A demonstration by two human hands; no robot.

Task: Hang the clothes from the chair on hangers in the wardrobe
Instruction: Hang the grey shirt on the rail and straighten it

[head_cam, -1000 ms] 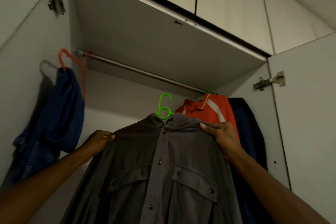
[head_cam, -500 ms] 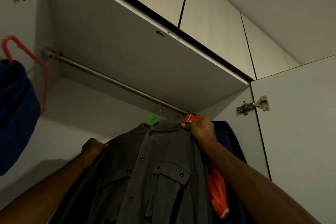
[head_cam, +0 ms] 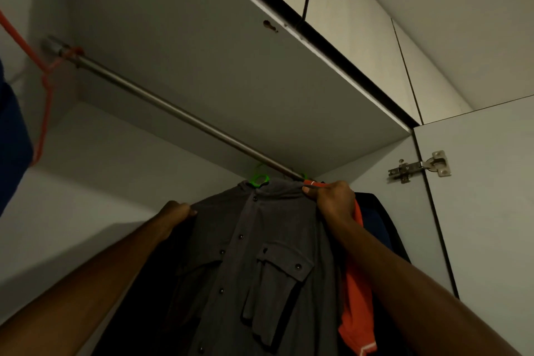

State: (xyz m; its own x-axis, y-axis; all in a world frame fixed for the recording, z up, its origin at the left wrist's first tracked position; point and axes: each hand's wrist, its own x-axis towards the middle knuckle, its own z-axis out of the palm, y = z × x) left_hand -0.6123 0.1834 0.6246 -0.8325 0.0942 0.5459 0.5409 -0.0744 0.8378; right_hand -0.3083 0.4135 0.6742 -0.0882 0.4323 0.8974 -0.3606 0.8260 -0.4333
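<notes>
Up at the rail [head_cam: 179, 113], we hold the grey shirt [head_cam: 260, 263] by both shoulders. Our right hand [head_cam: 332, 201] pinches the shoulder seam next to the collar, fingers curled round the cloth; our left hand [head_cam: 176, 212] grips the other shoulder, fingers closed on the fabric. Between our hands, a little above them, the green hanger [head_cam: 259, 179] pokes out of the collar, its hook up against the rail; whether it sits over the rail we cannot tell. The shirt hangs down below our hands, button front and a flap pocket towards us. Just behind our right hand and wrist hangs an orange garment [head_cam: 357, 312], and beyond that a dark garment [head_cam: 375, 220] beside the wardrobe's side panel. Further right of that hand, a metal hinge [head_cam: 419, 166] joins the open door [head_cam: 491, 196]. Far out past our left hand an orange hanger [head_cam: 46, 89] hooks the rail's end, with a blue garment [head_cam: 11, 136] on it.
</notes>
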